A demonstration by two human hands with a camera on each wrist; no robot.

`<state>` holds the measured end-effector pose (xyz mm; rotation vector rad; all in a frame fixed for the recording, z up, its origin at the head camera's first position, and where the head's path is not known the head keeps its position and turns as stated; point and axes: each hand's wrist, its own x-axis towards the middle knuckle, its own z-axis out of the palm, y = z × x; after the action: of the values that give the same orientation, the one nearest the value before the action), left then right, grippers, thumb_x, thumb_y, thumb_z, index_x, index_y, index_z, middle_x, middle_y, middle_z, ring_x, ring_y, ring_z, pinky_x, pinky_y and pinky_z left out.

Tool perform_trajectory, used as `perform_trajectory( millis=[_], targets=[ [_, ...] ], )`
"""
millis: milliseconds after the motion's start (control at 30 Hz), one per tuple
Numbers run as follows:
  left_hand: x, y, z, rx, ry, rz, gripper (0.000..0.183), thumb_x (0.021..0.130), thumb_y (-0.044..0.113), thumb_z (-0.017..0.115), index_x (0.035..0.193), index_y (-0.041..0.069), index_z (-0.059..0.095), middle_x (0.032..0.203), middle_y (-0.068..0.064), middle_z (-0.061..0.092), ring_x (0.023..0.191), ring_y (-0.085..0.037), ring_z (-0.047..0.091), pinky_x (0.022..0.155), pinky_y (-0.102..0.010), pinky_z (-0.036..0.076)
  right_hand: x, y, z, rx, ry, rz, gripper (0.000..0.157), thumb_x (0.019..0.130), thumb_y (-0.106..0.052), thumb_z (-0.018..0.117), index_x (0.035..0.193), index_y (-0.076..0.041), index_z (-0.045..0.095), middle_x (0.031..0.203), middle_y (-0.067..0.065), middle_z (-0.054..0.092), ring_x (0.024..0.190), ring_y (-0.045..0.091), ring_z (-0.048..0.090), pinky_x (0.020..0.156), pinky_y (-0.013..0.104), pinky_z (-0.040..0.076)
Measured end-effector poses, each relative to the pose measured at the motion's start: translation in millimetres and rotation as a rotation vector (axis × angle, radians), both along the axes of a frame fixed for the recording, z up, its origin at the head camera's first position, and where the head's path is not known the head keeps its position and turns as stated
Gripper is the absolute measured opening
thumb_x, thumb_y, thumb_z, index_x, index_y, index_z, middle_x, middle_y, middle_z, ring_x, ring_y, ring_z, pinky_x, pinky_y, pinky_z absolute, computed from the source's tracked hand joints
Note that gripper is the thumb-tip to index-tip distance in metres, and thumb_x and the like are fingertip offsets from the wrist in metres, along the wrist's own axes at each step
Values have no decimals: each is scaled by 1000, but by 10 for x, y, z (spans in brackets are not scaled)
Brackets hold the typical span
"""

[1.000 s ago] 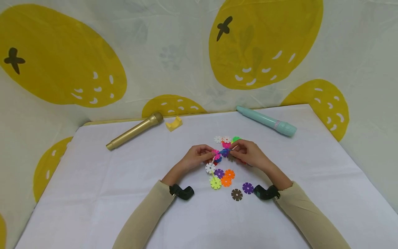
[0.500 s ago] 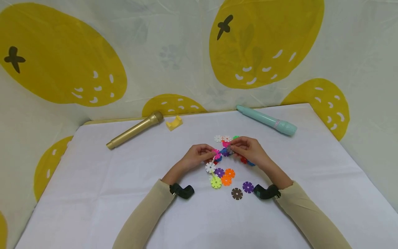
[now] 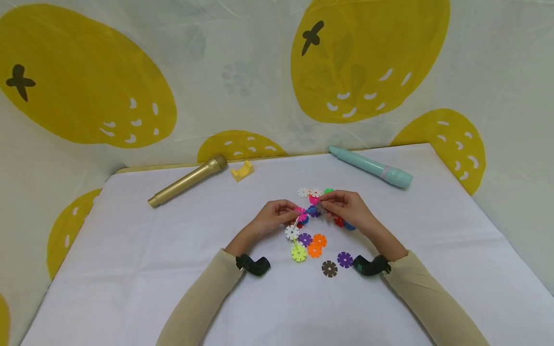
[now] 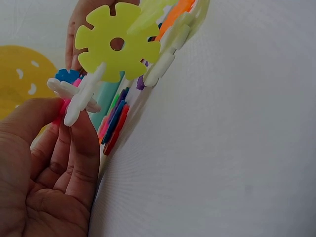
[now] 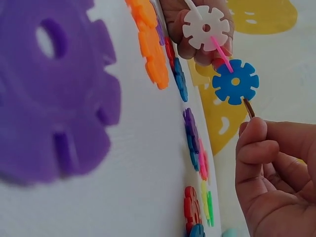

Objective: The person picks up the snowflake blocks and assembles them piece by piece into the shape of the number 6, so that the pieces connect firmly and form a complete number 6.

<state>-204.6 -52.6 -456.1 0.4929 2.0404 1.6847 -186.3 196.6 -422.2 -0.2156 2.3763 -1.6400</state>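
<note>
Notched plastic snowflake discs are joined in a chain between the two hands. My left hand point(image 3: 277, 214) pinches the pink disc point(image 3: 301, 215), from which a white disc point(image 4: 81, 101) and a yellow-green disc point(image 4: 96, 47) extend. On the pink disc's other side is a blue disc point(image 5: 223, 85), with its flat face toward the right wrist view. Thumb and finger of my right hand point(image 3: 348, 209) pinch a brown disc point(image 5: 249, 108), seen edge-on with its tip right at a slot of the blue one. Its far part is hidden by the fingertips.
Loose discs lie around the hands, including orange point(image 3: 314, 250), purple point(image 3: 345, 260) and brown point(image 3: 325, 272) ones. Farther back are a gold toy microphone point(image 3: 188, 181), a yellow curved block point(image 3: 242, 171) and a mint toy microphone point(image 3: 368, 166). A fruit-print cloth point(image 3: 259, 62) hangs behind the table.
My right hand has shifted slightly up, and the brown disc now shows at its fingertips beside the blue one. The left hand stays in place on the pink disc.
</note>
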Motion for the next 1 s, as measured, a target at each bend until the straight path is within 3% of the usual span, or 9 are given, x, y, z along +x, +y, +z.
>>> perform_trajectory(
  millis=[200,367,533,733,1000],
  targets=[
    [-6,-8,-9,0,12,-20,24,96,9,62,113,-7,63,88,-7,68,70,-10,60,69,-22,52,19,-52,-30,-46,-35,6,31,95,-13,64,119,7,62,106,20,69,72,18,66,68,22,55],
    [-18,-9,-42,4,42,-60,22,96,7,61,111,-8,63,86,-8,67,68,-8,59,67,-21,51,35,-76,-72,-51,13,22,28,94,-8,64,116,9,64,102,25,68,69,20,67,65,22,54],
    [-18,-10,-43,5,35,-60,24,96,10,61,113,-7,64,87,-6,69,68,-8,60,66,-21,51,41,-92,-63,-65,26,21,27,95,-9,64,116,8,64,101,23,68,70,21,67,66,22,55],
    [-16,-12,-38,11,39,-95,25,98,14,59,115,-3,66,84,-2,68,67,-11,58,65,-22,51,49,-109,-31,-53,-15,45,32,95,-15,64,121,4,62,98,20,69,70,20,66,52,20,44],
    [-10,-4,-28,31,39,-30,25,98,14,59,114,-4,66,84,-1,67,67,-11,58,65,-22,51,47,-87,17,1,-9,50,38,98,-25,60,127,0,57,97,18,71,74,20,65,64,23,51]
  ],
)
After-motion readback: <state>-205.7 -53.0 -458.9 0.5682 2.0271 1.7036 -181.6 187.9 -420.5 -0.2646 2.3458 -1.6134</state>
